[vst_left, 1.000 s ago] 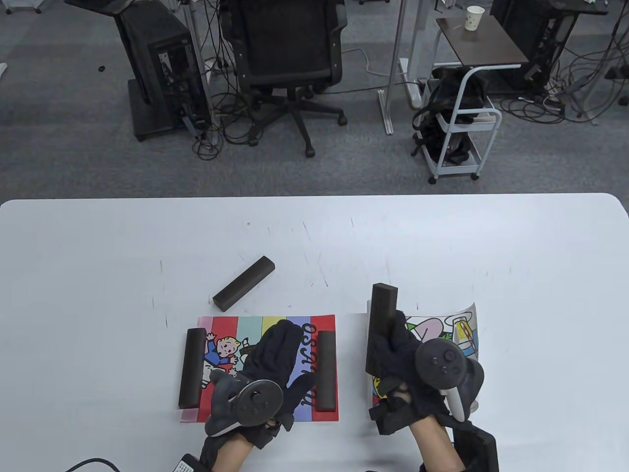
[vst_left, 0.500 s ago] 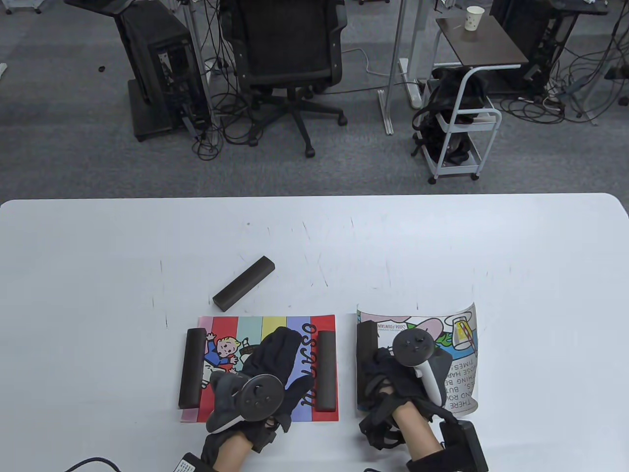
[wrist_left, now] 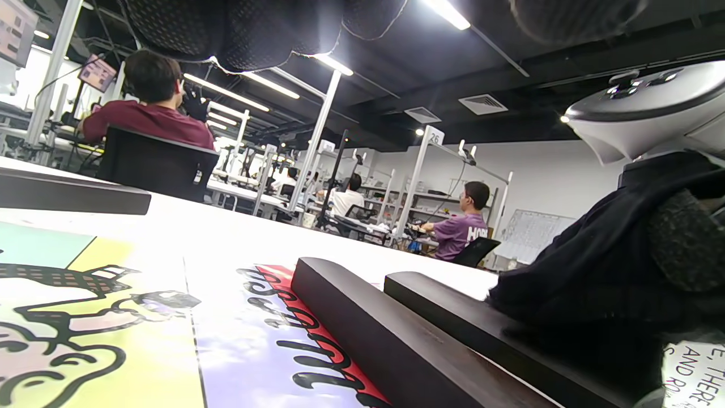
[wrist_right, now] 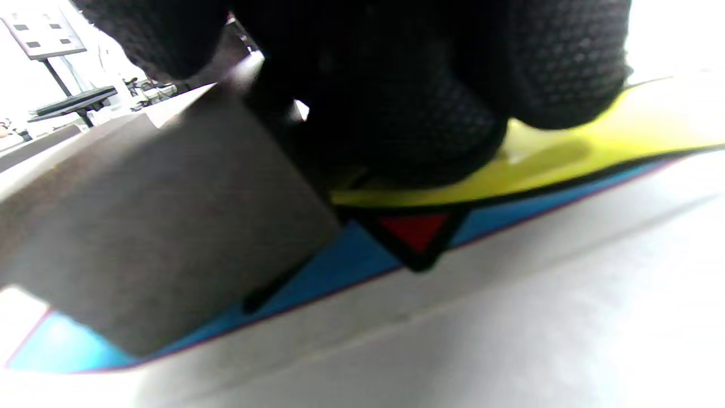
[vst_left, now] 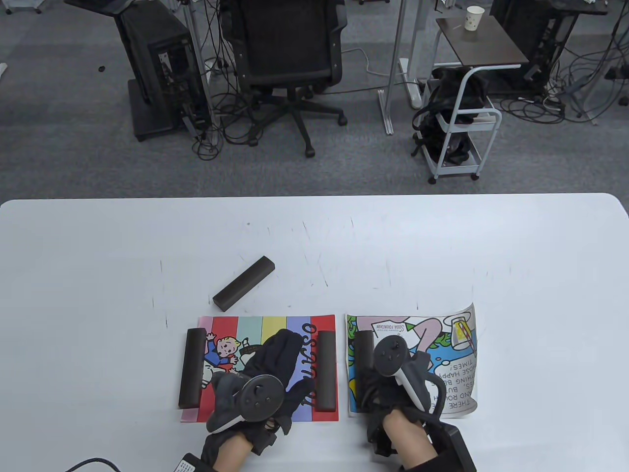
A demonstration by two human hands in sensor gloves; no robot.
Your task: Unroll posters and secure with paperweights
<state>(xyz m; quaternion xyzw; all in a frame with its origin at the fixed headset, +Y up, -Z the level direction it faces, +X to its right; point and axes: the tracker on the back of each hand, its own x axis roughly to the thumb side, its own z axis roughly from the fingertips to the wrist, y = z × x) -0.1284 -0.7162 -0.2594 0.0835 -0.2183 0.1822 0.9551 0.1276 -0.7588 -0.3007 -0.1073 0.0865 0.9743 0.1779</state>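
The second poster (vst_left: pixel 432 364) lay near the front edge of the counter (vst_left: pixel 540 275), on the right, and was only half secured. One dark paperweight (vst_left: pixel 364 364) sat along its left edge under the right hand (vst_left: pixel 388 388), whose grip rested on the bar and the paper; whether the fingers were closed round the bar could not be told from either view. The poster's far right edge curled up off the counter with nothing on it.

Just beside it, the striped poster (vst_left: pixel 260 368) looked finished: flat, with a bar on its left edge (vst_left: pixel 192 368) and another on its right edge (vst_left: pixel 326 371). The left hand (vst_left: pixel 275 368) lay flat on it, fingers spread, holding nothing.

A spare bar (vst_left: pixel 243 283) lay apart, behind the striped poster. What seemed left was to set that bar on the curled edge.
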